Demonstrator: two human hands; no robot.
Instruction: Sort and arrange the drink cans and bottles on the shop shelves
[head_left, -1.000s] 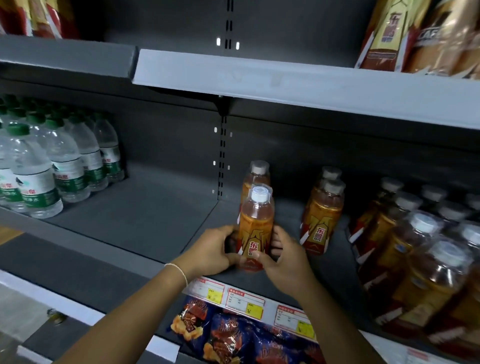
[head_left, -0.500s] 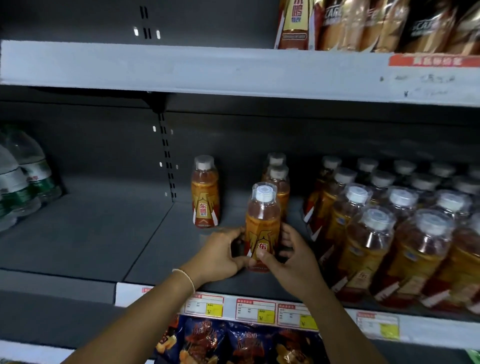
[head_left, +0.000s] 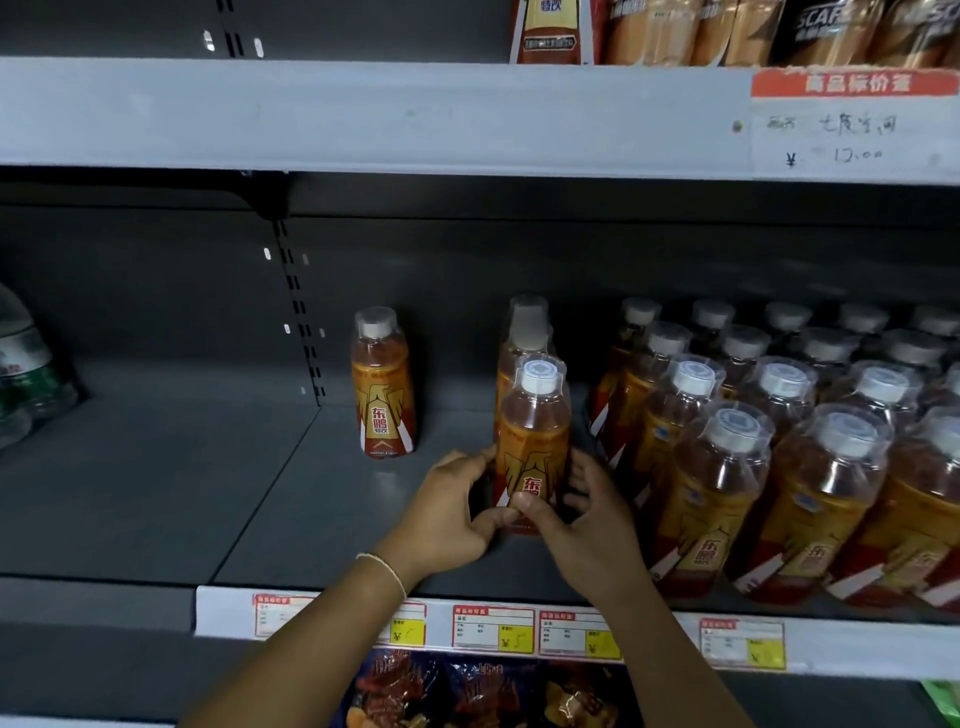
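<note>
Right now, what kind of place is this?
Most likely a shop: printed price tags line the shelf edge, rows of identical orange drink bottles stand together, and snack packets sit below.

I face a dark grey metal shelf (head_left: 156, 493) with a back panel (head_left: 519, 249) of the same dull grey. A slotted upright (head_left: 298, 312) runs down that panel. The shelf above (head_left: 363, 114) shows a pale grey front edge. Price tags (head_left: 493, 629) sit along the white front rail (head_left: 857, 649). The light is dim.
</note>
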